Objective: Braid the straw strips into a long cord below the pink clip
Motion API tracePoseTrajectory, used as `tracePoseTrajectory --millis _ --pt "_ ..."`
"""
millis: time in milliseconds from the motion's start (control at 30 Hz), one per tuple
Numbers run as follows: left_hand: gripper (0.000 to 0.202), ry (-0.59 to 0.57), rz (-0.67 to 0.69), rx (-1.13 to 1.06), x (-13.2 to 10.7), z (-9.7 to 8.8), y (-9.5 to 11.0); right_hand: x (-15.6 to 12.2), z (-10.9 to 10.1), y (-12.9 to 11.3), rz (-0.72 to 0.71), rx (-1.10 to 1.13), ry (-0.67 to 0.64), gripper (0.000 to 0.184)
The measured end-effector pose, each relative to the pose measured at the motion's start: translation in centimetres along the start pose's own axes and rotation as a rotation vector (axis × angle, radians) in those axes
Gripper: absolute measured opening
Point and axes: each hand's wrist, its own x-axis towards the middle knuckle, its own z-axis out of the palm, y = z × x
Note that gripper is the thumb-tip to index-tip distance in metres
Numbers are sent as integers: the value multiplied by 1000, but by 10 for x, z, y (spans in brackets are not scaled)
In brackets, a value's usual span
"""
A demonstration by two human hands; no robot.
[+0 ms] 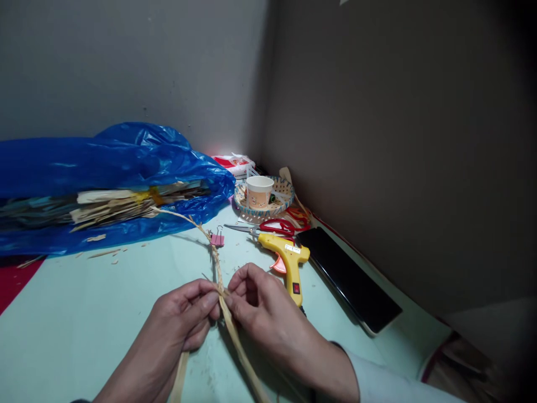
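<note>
A thin braid of pale dried straw (pixel 215 258) runs from the blue bag's edge toward me, with a pink binder clip (pixel 217 240) beside its upper part. My left hand (pixel 188 313) pinches a straw strand at the braid's lower end. Close against it, my right hand (pixel 260 305) is also closed, thumb and forefinger pinching at the same spot. Below the fingers, a broad loose strand (pixel 241 352) hangs toward the near edge. Another flat strand (pixel 180 375) comes down beneath my left hand.
A blue plastic bag (pixel 138 151) holds a bundle of dried straw (pixel 113 204) at the left. To the right lie a yellow glue gun (pixel 289 257), red-handled scissors (pixel 277 225) and a black tablet-like device (pixel 348 274). Behind them, a paper cup (pixel 259 193) stands in a woven basket (pixel 285 190).
</note>
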Motion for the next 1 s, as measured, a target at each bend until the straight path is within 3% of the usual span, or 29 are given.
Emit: tracePoseTrajectory --millis 200,600,833,1000 --pt "19 9 1 44 6 -4 -7 1 -1 2 -69 -232 53 11" --pt "31 -5 27 147 4 2 -6 -3 -1 -2 -86 -448 38 11" --pt "20 71 45 199 3 5 -4 -12 -5 -11 -228 -677 -48 10" --pt "16 72 117 231 1 9 0 -7 -8 -14 -221 -675 -44 13"
